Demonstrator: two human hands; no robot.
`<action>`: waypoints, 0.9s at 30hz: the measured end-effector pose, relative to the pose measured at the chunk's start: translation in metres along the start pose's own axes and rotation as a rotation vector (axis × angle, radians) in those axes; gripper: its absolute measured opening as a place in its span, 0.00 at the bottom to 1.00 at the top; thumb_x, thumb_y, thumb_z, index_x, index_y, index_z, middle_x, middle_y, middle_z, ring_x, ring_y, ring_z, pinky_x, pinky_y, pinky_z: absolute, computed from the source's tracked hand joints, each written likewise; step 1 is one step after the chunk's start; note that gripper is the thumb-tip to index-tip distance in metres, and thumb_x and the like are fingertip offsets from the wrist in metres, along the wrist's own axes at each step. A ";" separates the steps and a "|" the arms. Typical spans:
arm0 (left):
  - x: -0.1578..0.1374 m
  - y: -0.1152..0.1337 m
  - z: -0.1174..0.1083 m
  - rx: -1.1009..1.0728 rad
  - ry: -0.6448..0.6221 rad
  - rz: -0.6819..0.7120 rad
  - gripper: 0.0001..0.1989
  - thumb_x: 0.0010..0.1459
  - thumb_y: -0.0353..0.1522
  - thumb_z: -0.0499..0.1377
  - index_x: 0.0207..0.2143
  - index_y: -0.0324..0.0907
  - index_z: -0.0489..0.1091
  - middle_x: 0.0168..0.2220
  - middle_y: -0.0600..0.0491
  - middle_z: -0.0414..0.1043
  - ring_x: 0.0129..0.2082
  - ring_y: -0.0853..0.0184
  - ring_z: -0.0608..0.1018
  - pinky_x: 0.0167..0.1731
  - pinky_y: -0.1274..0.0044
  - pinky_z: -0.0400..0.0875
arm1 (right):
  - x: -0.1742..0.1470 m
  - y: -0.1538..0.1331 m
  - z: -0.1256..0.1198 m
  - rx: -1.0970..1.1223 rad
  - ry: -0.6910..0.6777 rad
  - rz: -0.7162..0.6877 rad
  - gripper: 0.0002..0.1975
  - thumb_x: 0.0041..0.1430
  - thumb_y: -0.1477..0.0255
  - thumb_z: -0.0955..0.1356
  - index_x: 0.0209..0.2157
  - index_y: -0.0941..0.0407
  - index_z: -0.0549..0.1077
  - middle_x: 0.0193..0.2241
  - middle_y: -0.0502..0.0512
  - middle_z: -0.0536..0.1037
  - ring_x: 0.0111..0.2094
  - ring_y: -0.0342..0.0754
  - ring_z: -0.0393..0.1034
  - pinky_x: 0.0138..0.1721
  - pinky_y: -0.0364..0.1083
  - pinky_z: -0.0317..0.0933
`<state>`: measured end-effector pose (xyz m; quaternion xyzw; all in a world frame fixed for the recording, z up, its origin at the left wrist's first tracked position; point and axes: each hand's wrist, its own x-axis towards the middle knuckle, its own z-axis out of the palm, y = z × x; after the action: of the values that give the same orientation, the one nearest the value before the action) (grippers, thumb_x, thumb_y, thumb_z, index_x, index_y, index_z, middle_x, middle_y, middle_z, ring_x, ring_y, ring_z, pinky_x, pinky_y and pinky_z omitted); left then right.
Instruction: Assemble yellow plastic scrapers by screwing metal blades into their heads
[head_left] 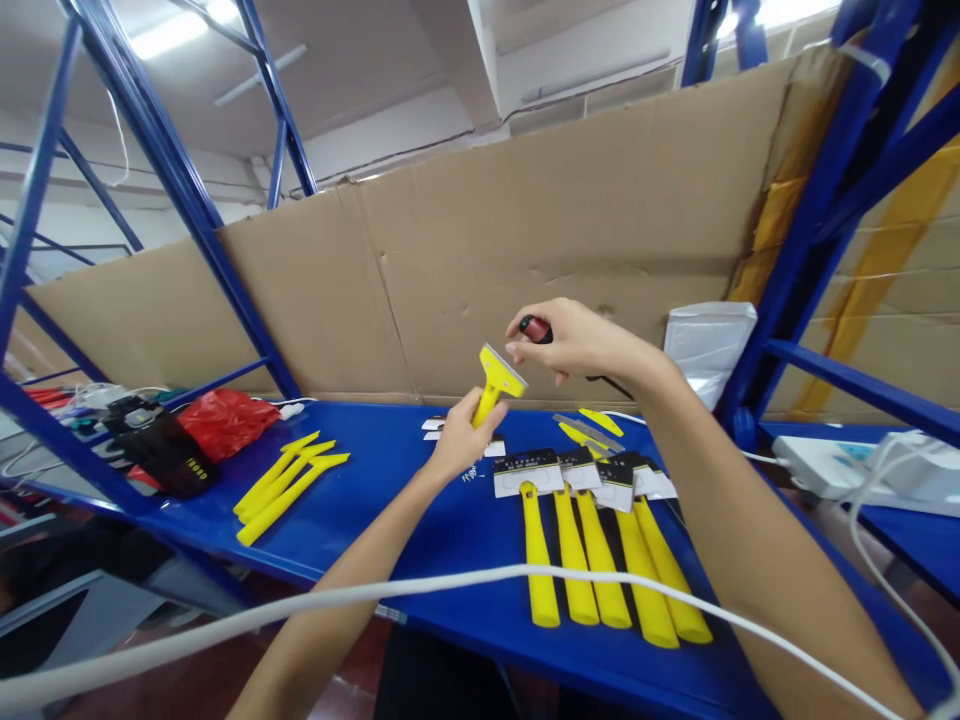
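Note:
My left hand is closed round the handle of a yellow scraper, its wide head tilted up with a metal blade edge along the top. Just right of that head, my right hand grips a short red-and-black tool handle; the working end is hidden. On the blue table below lie several yellow scraper handles in a row, with black-and-white cards at their upper ends. Behind those cards are loose yellow pieces and grey blade strips. Three more yellow scraper parts lie at the left.
A white cable crosses close in front of the camera. At the left are a red plastic bag and a black box. A cardboard sheet backs the table, between blue metal posts. A white power strip sits right.

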<state>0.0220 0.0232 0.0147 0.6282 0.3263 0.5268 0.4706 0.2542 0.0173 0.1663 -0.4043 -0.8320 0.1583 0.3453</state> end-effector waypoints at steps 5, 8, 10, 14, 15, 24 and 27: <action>0.005 0.006 -0.009 -0.399 -0.254 -0.103 0.25 0.71 0.55 0.64 0.41 0.41 0.76 0.17 0.64 0.56 0.10 0.74 0.55 0.10 0.80 0.57 | 0.005 0.007 0.003 -0.048 0.017 -0.024 0.13 0.68 0.67 0.74 0.51 0.57 0.83 0.35 0.53 0.76 0.22 0.43 0.71 0.21 0.46 0.66; 0.004 0.009 -0.013 -0.500 -0.371 -0.150 0.24 0.77 0.49 0.58 0.38 0.39 0.77 0.15 0.62 0.55 0.09 0.73 0.55 0.10 0.80 0.59 | 0.005 0.007 0.005 -0.078 -0.020 -0.012 0.13 0.71 0.66 0.73 0.52 0.57 0.83 0.34 0.52 0.75 0.19 0.41 0.69 0.20 0.46 0.64; 0.002 0.008 -0.014 -0.528 -0.419 -0.163 0.24 0.78 0.47 0.55 0.38 0.39 0.78 0.14 0.61 0.55 0.09 0.72 0.56 0.10 0.80 0.60 | 0.004 0.007 0.006 -0.085 -0.060 -0.012 0.12 0.71 0.65 0.73 0.51 0.57 0.83 0.34 0.50 0.74 0.17 0.40 0.67 0.20 0.47 0.63; 0.001 0.005 -0.017 -0.499 -0.538 -0.226 0.25 0.75 0.49 0.59 0.37 0.37 0.80 0.14 0.60 0.56 0.09 0.72 0.58 0.10 0.79 0.60 | 0.002 0.008 0.009 -0.052 -0.219 -0.057 0.08 0.68 0.65 0.75 0.43 0.55 0.82 0.28 0.46 0.67 0.17 0.41 0.66 0.20 0.47 0.59; 0.002 0.004 -0.019 -0.466 -0.551 -0.231 0.25 0.73 0.50 0.62 0.37 0.36 0.80 0.15 0.59 0.58 0.09 0.72 0.59 0.10 0.79 0.60 | 0.002 0.008 0.009 -0.052 -0.249 -0.064 0.07 0.67 0.65 0.76 0.41 0.54 0.82 0.27 0.45 0.65 0.17 0.41 0.66 0.21 0.46 0.57; 0.039 -0.023 -0.076 0.529 0.051 0.028 0.34 0.65 0.63 0.61 0.43 0.41 0.79 0.43 0.42 0.85 0.43 0.57 0.86 0.47 0.67 0.82 | 0.002 0.011 -0.002 -0.094 0.102 -0.154 0.12 0.61 0.63 0.79 0.33 0.56 0.81 0.23 0.47 0.68 0.25 0.43 0.59 0.29 0.48 0.53; 0.041 -0.042 -0.106 0.785 0.139 -0.047 0.31 0.59 0.61 0.69 0.40 0.41 0.79 0.44 0.39 0.85 0.50 0.50 0.85 0.56 0.63 0.78 | -0.002 0.011 -0.009 -0.102 0.255 -0.188 0.16 0.60 0.57 0.80 0.33 0.55 0.81 0.23 0.49 0.69 0.26 0.45 0.59 0.29 0.49 0.53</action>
<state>-0.0674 0.1010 -0.0102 0.7154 0.5482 0.3924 0.1834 0.2682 0.0227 0.1660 -0.3587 -0.8225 0.0303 0.4405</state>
